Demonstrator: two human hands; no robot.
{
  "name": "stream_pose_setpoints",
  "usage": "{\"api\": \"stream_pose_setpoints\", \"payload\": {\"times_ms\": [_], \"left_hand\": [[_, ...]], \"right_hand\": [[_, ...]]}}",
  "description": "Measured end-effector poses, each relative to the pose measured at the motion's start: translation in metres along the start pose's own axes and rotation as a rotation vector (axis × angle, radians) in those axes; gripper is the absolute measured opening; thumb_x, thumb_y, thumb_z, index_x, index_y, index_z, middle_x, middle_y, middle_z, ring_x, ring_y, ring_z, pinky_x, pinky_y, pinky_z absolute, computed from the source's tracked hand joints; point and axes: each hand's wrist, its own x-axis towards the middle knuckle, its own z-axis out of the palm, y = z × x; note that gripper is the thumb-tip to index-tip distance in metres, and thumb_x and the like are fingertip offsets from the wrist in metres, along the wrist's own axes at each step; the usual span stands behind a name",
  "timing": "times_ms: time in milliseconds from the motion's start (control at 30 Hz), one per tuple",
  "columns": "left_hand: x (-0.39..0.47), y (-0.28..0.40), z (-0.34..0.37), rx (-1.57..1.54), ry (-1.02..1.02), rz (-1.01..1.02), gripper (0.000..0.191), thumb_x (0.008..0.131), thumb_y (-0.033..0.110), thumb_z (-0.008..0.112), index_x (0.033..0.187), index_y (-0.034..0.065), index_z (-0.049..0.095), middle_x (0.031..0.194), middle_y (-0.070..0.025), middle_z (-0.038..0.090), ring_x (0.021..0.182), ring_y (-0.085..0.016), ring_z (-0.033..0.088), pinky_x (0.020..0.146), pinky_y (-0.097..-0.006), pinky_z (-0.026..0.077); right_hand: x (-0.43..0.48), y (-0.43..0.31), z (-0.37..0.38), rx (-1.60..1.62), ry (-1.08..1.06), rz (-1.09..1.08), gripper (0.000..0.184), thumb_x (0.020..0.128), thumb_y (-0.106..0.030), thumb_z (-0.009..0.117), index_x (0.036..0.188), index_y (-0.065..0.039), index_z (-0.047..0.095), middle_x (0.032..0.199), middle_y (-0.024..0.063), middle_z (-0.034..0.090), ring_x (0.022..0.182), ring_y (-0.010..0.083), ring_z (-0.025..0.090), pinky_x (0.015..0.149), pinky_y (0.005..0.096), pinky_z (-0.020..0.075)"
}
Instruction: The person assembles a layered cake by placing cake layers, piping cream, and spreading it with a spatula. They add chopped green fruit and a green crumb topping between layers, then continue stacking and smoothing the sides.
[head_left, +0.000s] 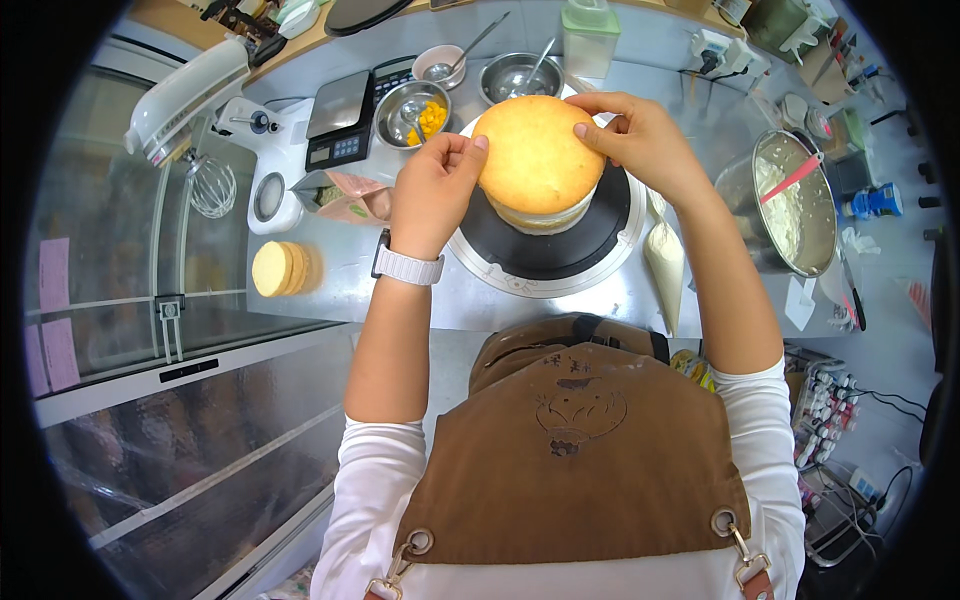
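Note:
A round sponge cake layer (538, 154) is held level between my two hands, over or on a cream-covered layered cake (544, 221); whether they touch, I cannot tell. My left hand (442, 180) pinches its left edge, thumb on top. At the upper right edge, my right hand (630, 139) grips it between thumb and fingers. The layered cake stands on a black turntable (540, 259) with a pale printed mat around or under it. A filled piping bag (664, 262) lies to the right. Small round sponge layers (279, 268) lean together at the left.
Behind the cake stand a steel bowl of diced yellow fruit (412, 114), another steel bowl (520, 75) and a pink bowl (439, 66). A kitchen scale (340, 116) and stand mixer (187, 97) are at the left. At the right, a mixer bowl of cream (795, 202) holds a pink-handled spatula (791, 178).

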Motion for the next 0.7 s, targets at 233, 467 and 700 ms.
{"api": "stream_pose_setpoints", "payload": {"times_ms": [233,467,700], "left_hand": [[-0.004,-0.002,-0.005,0.085,-0.010,-0.042,0.037,0.093,0.037,0.070,0.094,0.0006,0.067,0.071,-0.0017,0.063,0.065,-0.011,0.057,0.064,-0.0264,0.048],[-0.010,0.017,0.002,0.414,0.192,0.260,0.029,0.094,0.027,0.067,0.109,0.0027,0.063,0.111,-0.0116,0.064,0.089,-0.020,0.063,0.078,-0.0343,0.051],[-0.007,0.050,0.031,0.796,-0.228,0.830,0.042,0.102,0.033,0.051,0.142,0.0195,0.053,0.152,-0.0062,0.045,0.143,-0.035,0.037,0.117,-0.0536,0.027]], "right_hand": [[-0.005,0.005,0.000,-0.157,0.018,-0.061,0.036,0.090,-0.022,0.071,0.123,-0.010,0.070,0.105,0.0071,0.064,0.078,0.0156,0.057,0.075,0.0299,0.0508],[-0.003,0.012,0.008,-0.089,0.076,-0.103,0.033,0.090,-0.022,0.070,0.122,-0.009,0.070,0.106,0.0077,0.064,0.079,0.0161,0.061,0.076,0.0309,0.0525],[-0.006,0.022,-0.012,0.199,0.192,0.051,0.027,0.095,-0.024,0.068,0.116,-0.008,0.072,0.090,0.0029,0.068,0.073,0.0102,0.061,0.069,0.0255,0.0511]]}}
